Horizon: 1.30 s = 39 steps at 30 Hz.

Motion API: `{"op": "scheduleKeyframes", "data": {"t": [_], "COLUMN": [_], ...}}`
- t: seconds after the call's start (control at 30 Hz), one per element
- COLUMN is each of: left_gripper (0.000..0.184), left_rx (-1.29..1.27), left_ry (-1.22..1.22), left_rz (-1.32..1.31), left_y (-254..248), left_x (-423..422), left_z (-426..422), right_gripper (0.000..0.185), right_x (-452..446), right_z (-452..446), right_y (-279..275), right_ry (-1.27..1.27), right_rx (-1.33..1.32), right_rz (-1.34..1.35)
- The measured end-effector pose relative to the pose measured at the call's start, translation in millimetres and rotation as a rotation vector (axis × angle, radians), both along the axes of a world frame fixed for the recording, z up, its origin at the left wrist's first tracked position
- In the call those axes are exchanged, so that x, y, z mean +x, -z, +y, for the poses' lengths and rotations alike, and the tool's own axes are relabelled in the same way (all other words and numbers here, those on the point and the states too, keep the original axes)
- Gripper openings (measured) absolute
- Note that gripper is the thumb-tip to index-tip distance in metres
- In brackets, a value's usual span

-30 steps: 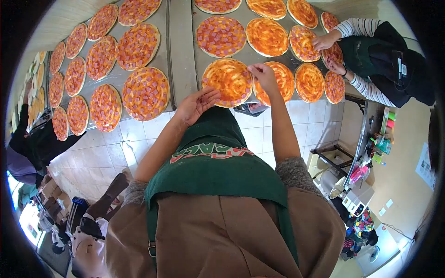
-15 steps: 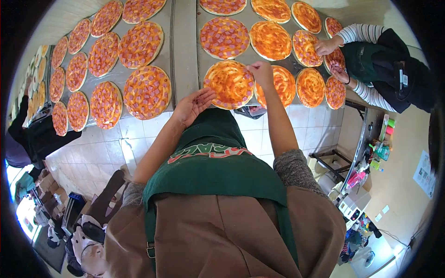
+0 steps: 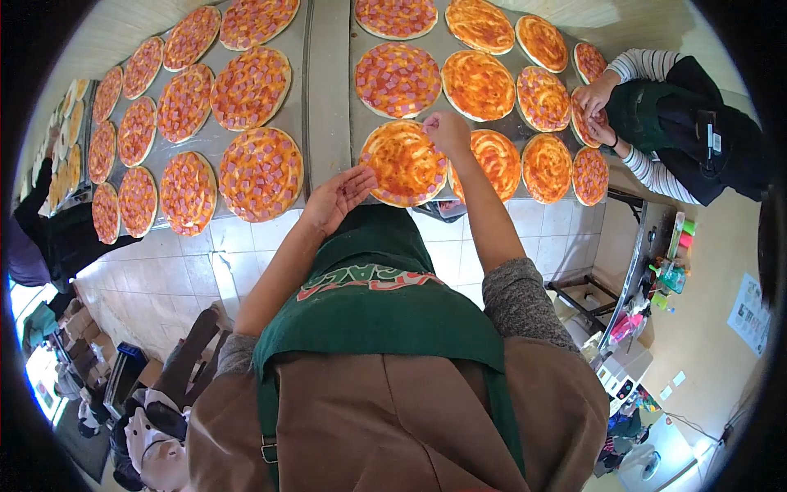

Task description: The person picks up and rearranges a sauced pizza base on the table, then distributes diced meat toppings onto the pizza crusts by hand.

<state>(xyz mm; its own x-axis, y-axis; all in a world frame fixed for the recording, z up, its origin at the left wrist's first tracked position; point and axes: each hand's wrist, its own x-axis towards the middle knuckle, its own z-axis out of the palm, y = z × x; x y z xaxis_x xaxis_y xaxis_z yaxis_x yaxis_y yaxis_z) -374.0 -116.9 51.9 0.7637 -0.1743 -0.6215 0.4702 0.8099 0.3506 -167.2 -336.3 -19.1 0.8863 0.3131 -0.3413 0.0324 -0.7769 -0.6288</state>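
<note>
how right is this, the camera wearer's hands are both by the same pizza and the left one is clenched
Only the clenching is wrong: the head view shows the left hand open, fingers outstretched. It and the right hand are both by the same pizza.

No readable text (red-and-green lettering [image 3: 369, 280] on the green apron [image 3: 381, 324], illegible here)

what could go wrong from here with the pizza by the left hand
The pizza sits at the near edge of the table, so a nudge might tip it over. The right forearm crosses above the next pizza; dipping lower could smear its sauce.
</note>
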Motion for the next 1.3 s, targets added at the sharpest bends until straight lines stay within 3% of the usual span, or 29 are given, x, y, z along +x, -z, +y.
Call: {"op": "scheduleKeyframes", "data": {"t": [0.13,0.23,0.33,0.43,0.53,0.63,0.73,0.83,1.13,1.3], "left_gripper": [0.043,0.042,0.042,0.043,0.043,0.043,0.044,0.043,0.043,0.044], "left_rx": [-0.003,0.0,-0.003,-0.002,-0.001,-0.007,-0.011,-0.014,0.0,-0.006], "left_ry": [-0.021,-0.032,-0.04,-0.036,-0.032,-0.032,-0.03,-0.037,-0.023,-0.017], "left_rz": [0.009,0.018,0.016,0.015,0.013,0.0,-0.015,0.002,0.037,0.018], "left_y": [-1.1,-3.1,-2.1,-0.4,-2.9,-5.4,-4.1,-4.5,-6.3,-3.6], "left_x": [-3.7,-5.1,-4.3,-5.8,-3.7,-1.0,-0.9,-3.3,-1.9,-2.9], "left_z": [1.1,1.7,1.2,-0.6,-3.8,-5.9,-3.2,-2.3,-5.6,-5.7], "right_gripper": [0.005,0.004,0.005,0.007,0.008,0.01,0.01,0.011,0.011,0.015], "right_x": [-5.6,-10.9,-9.4,-5.1,-6.4,-9.8,-14.4,-25.7,-43.0,-43.4], "right_z": [-8.4,-17.0,-17.2,-4.9,1.2,0.3,-12.2,-25.3,-46.2,-46.0], "right_y": [-31.9,-20.9,-20.7,-24.7,-11.3,-8.0,-21.4,-37.3,-31.0,-23.4], "right_ry": [-0.008,-0.066,-0.057,-0.019,-0.244,-0.211,-0.011,-0.048,-0.031,0.031], "right_rx": [0.009,-0.148,-0.137,0.017,-0.092,-0.008,0.082,-0.104,-0.249,-0.161], "right_rz": [0.06,-0.104,-0.124,0.052,-0.273,-0.378,-0.116,-0.115,-0.062,-0.114]}}
